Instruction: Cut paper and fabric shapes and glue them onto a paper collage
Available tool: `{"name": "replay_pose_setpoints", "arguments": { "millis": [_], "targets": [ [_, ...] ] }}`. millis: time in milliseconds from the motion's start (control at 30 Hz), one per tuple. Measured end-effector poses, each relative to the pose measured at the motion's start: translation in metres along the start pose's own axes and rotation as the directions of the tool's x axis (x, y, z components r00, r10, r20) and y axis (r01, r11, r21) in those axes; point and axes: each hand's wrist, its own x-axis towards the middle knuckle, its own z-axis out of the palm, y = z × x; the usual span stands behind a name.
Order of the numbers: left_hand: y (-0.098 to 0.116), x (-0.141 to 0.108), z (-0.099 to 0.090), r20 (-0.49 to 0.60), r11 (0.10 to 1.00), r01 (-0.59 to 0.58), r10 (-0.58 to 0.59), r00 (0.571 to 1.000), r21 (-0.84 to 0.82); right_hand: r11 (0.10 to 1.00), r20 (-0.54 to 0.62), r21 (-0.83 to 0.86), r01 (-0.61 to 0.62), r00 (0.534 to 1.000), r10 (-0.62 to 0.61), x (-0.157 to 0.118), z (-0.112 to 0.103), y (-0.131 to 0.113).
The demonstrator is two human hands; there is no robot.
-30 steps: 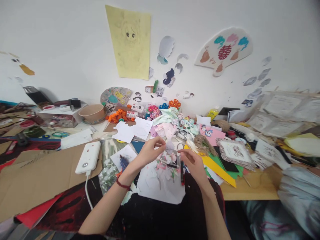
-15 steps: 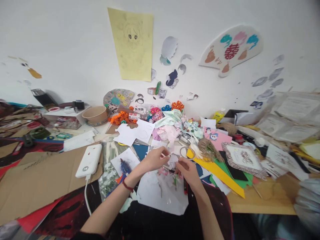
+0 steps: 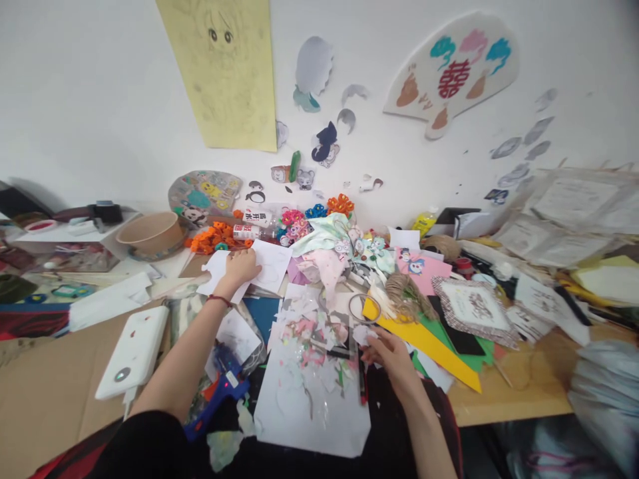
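Observation:
My left hand (image 3: 242, 267) reaches to the back left, its fingers curled down on a white paper sheet (image 3: 212, 271) with a cut-out edge. Another white sheet (image 3: 273, 265) lies just right of these fingers, whose tips are partly hidden. My right hand (image 3: 388, 356) pinches a small white paper cutout (image 3: 364, 334) above the table's middle. Below and between the hands lies a large white sheet (image 3: 294, 426), strewn with coloured paper scraps (image 3: 309, 339). A metal ring (image 3: 364, 308) sits just behind the cutout.
A blue glue gun (image 3: 219, 399) lies beneath my left forearm. A white power bank (image 3: 132, 352) rests on cardboard (image 3: 44, 372) at left. Twine (image 3: 407, 293), a yellow strip (image 3: 429, 346) and a framed picture (image 3: 476, 309) are at right. Fabric pieces (image 3: 324, 256) are piled at the back.
My left hand has left the cutout and moved back and left onto the white sheets. My right hand keeps the cutout, slightly lower and further right. The view has shifted.

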Motion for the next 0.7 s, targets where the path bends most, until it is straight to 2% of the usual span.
{"name": "replay_pose_setpoints", "arguments": {
  "millis": [200, 433, 700],
  "targets": [
    [-0.007, 0.015, 0.008, -0.012, 0.998, -0.018, 0.019, 1.000, 0.067, 0.996, -0.098, 0.081, -0.022, 0.995, 0.030, -0.003, 0.001, 0.010],
    [-0.015, 0.020, 0.014, -0.043, 0.994, -0.070, 0.074, 0.996, 0.086, 0.989, -0.112, 0.146, 0.012, 0.994, 0.004, -0.007, 0.010, 0.011],
    [-0.021, 0.021, 0.018, -0.057, 0.998, -0.058, 0.058, 0.997, 0.012, 0.988, -0.082, 0.144, -0.061, 0.994, 0.074, -0.024, -0.002, 0.016]
  ]
}}
